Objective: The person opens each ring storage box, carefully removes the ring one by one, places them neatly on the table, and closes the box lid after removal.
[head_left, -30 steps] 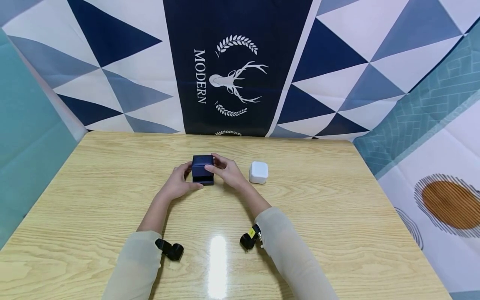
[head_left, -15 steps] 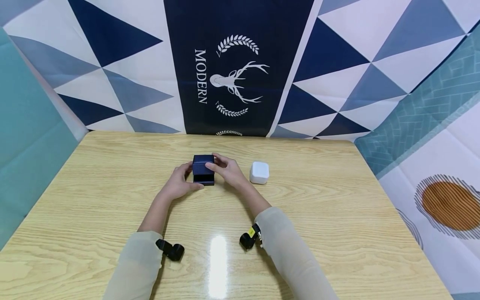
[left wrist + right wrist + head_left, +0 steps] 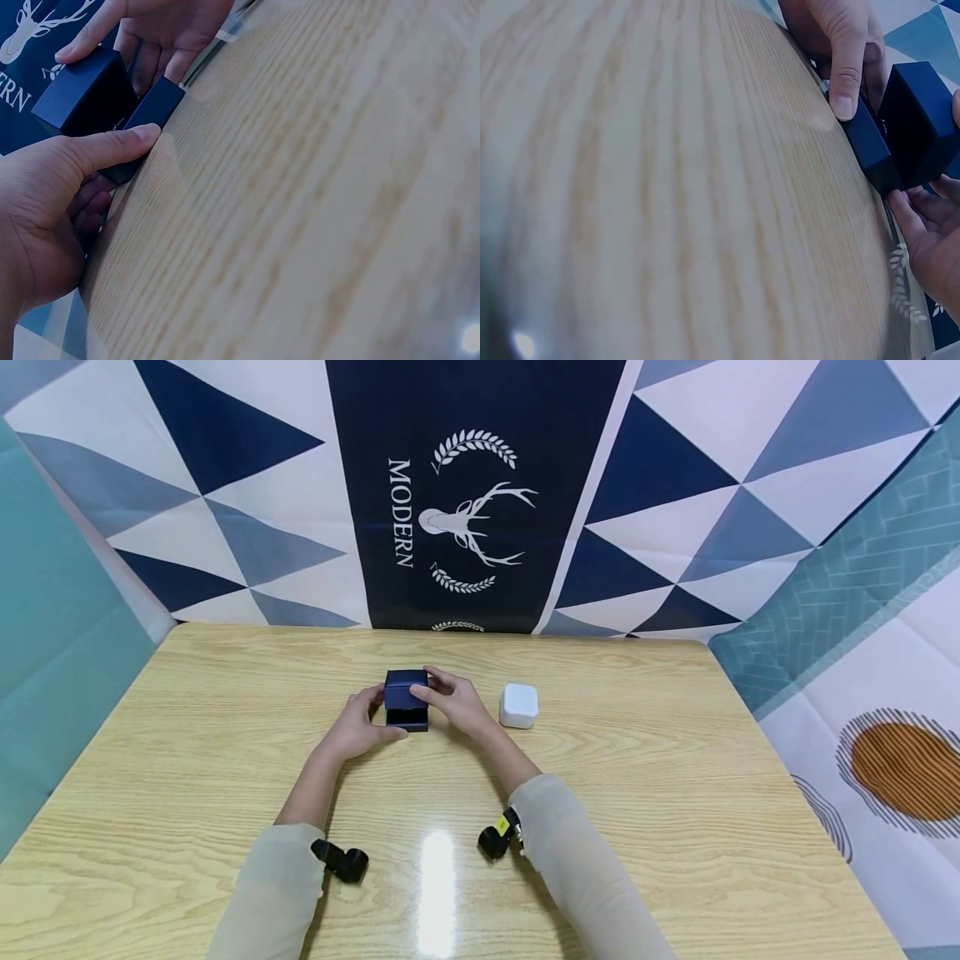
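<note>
A small dark blue hinged box [image 3: 405,687], like a jewellery box, sits on the wooden table with its lid partly raised. My left hand [image 3: 354,727] holds the low base [image 3: 155,105] at its left, the thumb lying along the front edge. On the other side, my right hand [image 3: 461,707] grips the lid [image 3: 924,112], its thumb on the lid's front and fingers behind. In the right wrist view, lower fingers of that hand [image 3: 937,251] reach the base's side. A tiny glint shows in the dark gap, too small to identify.
A white rounded cube [image 3: 518,705] stands on the table [image 3: 637,793] just right of my right hand. Behind the table's far edge hangs a patterned cloth [image 3: 480,518]. Each sleeve carries a black wrist camera [image 3: 349,863].
The lid has lifted slightly, so the dark gap above the base is a little wider than one second ago. Both hands keep nearly the same position on the box.
</note>
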The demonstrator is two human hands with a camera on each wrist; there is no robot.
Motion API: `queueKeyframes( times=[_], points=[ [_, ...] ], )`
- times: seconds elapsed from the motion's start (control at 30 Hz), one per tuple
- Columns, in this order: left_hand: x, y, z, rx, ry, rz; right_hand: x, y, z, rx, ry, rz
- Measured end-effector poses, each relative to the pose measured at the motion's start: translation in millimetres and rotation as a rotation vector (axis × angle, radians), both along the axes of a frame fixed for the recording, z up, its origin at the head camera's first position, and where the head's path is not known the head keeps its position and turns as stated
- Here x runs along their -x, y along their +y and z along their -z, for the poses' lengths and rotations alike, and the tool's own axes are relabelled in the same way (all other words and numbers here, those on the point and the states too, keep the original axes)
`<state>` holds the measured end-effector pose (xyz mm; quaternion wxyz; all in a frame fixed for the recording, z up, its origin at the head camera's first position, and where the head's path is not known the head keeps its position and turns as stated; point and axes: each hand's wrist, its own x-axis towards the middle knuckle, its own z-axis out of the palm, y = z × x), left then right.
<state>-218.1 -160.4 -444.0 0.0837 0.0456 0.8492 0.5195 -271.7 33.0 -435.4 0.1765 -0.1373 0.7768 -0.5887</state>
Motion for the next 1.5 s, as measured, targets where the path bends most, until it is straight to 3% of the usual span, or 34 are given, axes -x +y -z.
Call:
queueKeyframes(
  times=[0.17, 0.5, 1.5],
  points=[
    [0.2, 0.1, -0.1, 0.002, 0.003, 0.004, 1.2, 0.3, -2.5, -0.002, -0.016, -0.021],
    [0.4, 0.3, 0.4, -0.001, 0.015, 0.007, -1.4, -2.1, -1.0, 0.006, 0.025, 0.036],
    [0.2, 0.3, 0.6, -0.007, 0.021, 0.007, -0.1, -2.2, 1.3, 0.054, 0.005, 0.046]
  ],
)
